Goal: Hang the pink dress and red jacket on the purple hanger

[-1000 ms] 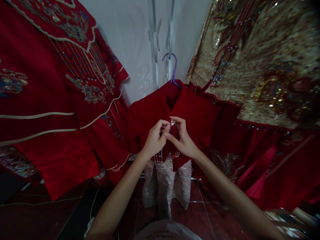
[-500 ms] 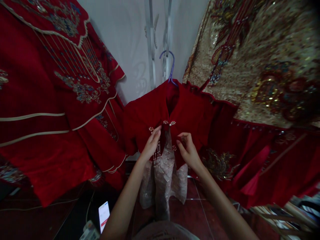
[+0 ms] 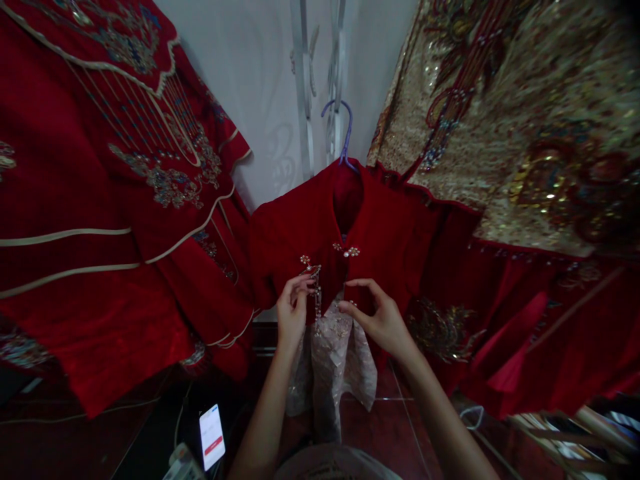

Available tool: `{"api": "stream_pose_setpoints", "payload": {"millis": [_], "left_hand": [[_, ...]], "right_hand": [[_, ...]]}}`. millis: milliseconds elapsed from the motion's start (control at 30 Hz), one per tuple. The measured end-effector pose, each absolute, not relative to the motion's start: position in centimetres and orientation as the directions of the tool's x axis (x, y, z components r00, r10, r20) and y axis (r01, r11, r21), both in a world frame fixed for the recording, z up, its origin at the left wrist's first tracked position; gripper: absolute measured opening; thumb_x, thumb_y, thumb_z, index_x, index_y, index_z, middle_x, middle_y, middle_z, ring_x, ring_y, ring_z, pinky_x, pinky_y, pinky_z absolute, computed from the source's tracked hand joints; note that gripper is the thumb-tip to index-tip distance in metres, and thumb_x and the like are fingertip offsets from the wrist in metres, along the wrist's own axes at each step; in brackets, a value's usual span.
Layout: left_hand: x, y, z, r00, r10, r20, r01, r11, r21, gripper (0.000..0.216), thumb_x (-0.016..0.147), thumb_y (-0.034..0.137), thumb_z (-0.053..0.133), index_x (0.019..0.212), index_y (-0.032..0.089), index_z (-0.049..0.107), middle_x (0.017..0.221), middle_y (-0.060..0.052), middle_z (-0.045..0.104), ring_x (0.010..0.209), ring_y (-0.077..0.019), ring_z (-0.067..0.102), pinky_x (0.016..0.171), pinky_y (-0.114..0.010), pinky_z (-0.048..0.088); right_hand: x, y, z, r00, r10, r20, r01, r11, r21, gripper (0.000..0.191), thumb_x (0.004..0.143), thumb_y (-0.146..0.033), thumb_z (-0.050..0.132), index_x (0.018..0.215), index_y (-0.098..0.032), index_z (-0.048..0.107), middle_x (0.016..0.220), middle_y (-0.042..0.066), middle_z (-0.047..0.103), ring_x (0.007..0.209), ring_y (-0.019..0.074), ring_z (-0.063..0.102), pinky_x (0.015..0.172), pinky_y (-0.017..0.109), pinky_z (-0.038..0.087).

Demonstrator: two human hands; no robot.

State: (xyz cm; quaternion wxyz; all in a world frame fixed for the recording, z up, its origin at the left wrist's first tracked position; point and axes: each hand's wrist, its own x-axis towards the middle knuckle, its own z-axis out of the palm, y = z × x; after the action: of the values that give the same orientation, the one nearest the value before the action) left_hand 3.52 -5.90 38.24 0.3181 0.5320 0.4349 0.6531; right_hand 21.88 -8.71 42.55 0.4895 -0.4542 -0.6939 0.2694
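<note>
A short red jacket (image 3: 387,213) with a stand collar hangs from a purple hanger (image 3: 346,133). Two flower-shaped beaded clasps (image 3: 347,251) sit close together below its collar. My left hand (image 3: 293,310) is closed, its thumb and fingertips at a beaded tassel (image 3: 318,303) on the jacket's left front. My right hand (image 3: 381,319) is at the jacket's front opening, index finger and thumb apart in a curve with red cloth behind them. Part of another small flower ornament shows by its thumb. Pale patterned cloth (image 3: 333,343) hangs below the jacket.
A large red embroidered garment (image 3: 95,200) hangs on the left. At right hang a gold sequined garment (image 3: 515,133) and red skirt-like cloth (image 3: 505,333). A metal rack (image 3: 303,80) stands against the wall. Below lie a lit phone (image 3: 212,437) and a cable.
My left hand has moved down and left, closing at the tassel. My right hand has lowered slightly, with thumb and index finger stretched toward the front opening. The jacket fronts lie closer together.
</note>
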Motion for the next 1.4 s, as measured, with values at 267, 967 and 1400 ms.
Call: {"api": "stream_pose_setpoints", "payload": {"millis": [267, 967, 1400], "left_hand": [[4.7, -6.1, 38.8, -0.423, 0.695, 0.582, 0.397, -0.435, 0.808, 0.037, 0.082, 0.029, 0.061, 0.118, 0.022, 0.053, 0.119, -0.010, 0.052, 0.107, -0.0195, 0.053, 0.097, -0.037, 0.043], [3.0, -7.2, 39.5, 0.098, 0.974, 0.206, -0.204, -0.183, 0.962, 0.028, 0.087, 0.040, 0.052, 0.102, 0.017, 0.051, 0.089, -0.007, 0.068, 0.067, -0.0149, 0.065, 0.068, -0.029, 0.052], [2.4, -6.2, 41.4, -0.127, 0.934, 0.333, -0.178, -0.352, 0.919, 0.043, 0.085, 0.038, 0.059, 0.117, 0.026, 0.032, 0.097, -0.003, 0.064, 0.052, -0.0062, 0.059, 0.046, -0.017, 0.045]], "right_hand": [[21.7, -9.4, 42.7, -0.167, 0.888, 0.428, 0.412, 0.457, -0.788, 0.025, 0.080, -0.031, 0.064, 0.103, -0.023, 0.056, 0.101, 0.003, 0.065, 0.094, 0.0202, 0.063, 0.086, 0.033, 0.048], [21.3, -8.9, 42.0, -0.178, 0.892, 0.415, 0.295, 0.451, -0.842, 0.017, 0.084, -0.032, 0.061, 0.097, -0.022, 0.057, 0.096, 0.003, 0.064, 0.094, 0.0196, 0.061, 0.087, 0.034, 0.046], [20.0, -7.0, 43.4, -0.269, 0.841, 0.470, 0.248, 0.531, -0.810, 0.013, 0.085, -0.027, 0.061, 0.096, -0.022, 0.059, 0.095, 0.001, 0.064, 0.092, 0.0161, 0.060, 0.087, 0.029, 0.043]]}}
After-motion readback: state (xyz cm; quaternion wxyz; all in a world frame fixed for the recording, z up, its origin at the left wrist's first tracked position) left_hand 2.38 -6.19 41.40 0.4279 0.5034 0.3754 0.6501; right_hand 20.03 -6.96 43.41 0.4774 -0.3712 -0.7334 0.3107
